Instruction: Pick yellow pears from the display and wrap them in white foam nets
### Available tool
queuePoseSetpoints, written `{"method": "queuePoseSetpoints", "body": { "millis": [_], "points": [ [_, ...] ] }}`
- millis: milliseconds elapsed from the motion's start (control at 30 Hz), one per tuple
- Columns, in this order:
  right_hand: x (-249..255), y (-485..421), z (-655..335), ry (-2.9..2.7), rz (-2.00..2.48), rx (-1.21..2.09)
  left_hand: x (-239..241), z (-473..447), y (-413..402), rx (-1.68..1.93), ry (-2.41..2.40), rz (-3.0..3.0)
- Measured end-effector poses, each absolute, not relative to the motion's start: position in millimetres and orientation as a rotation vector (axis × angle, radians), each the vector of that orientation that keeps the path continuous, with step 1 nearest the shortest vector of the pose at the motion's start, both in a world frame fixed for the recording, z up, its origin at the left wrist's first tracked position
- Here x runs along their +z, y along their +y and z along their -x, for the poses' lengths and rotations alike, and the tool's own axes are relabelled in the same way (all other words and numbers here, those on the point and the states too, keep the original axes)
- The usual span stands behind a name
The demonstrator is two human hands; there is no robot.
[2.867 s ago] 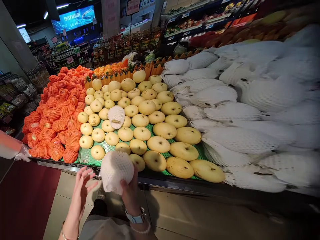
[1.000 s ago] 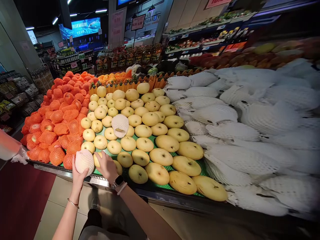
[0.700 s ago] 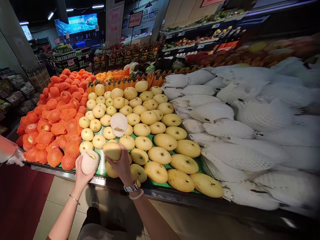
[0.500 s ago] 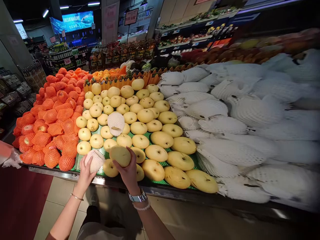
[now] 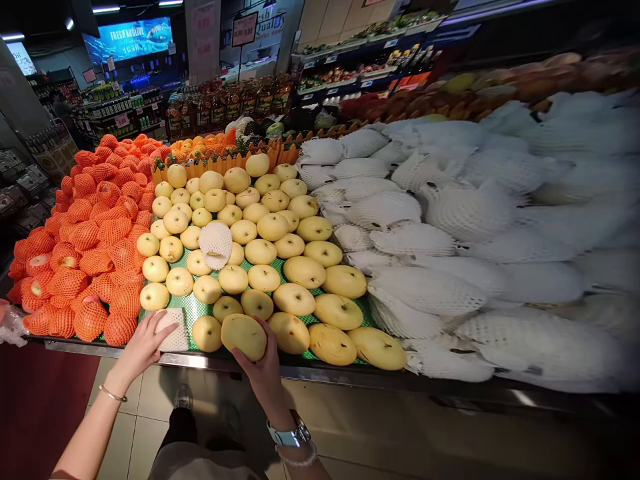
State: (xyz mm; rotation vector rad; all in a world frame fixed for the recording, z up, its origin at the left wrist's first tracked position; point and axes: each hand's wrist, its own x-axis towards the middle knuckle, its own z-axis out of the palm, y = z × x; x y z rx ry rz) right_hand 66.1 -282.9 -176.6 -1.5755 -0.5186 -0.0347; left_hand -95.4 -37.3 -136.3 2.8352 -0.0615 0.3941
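My right hand grips a bare yellow pear just above the front edge of the pear display. My left hand rests with fingers spread on a white foam net sleeve lying flat on the green mat at the front left corner. Rows of bare yellow pears fill the mat behind both hands. One pear wrapped in a white foam net sits among them in the middle.
Fruit in orange nets is piled to the left. Large fruit in white foam nets covers the right side. A metal rail edges the stand. Tiled floor and a red mat lie below. Store shelves stand behind.
My right hand picked a bare pear off the mat and carried it to the front edge. My left hand set the white net down on the mat and flattened on it.
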Motion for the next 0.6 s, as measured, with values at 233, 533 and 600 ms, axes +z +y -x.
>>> {"method": "queuePoseSetpoints", "body": {
  "millis": [233,533,600],
  "points": [
    [-176.2,-289.3,-60.3,-0.442,1.607,0.194,-129.0,94.1,-32.2,0.042,-0.015,-3.103],
    [-187.6,-301.8,-41.5,-0.665,1.522,0.099,-104.5,103.1,-88.2,0.666,-0.099,-2.452],
    [-174.0,-297.7,-34.1,-0.837,1.384,0.115,-109.9,103.2,-123.5,0.658,-0.063,-1.704]
  ]
}}
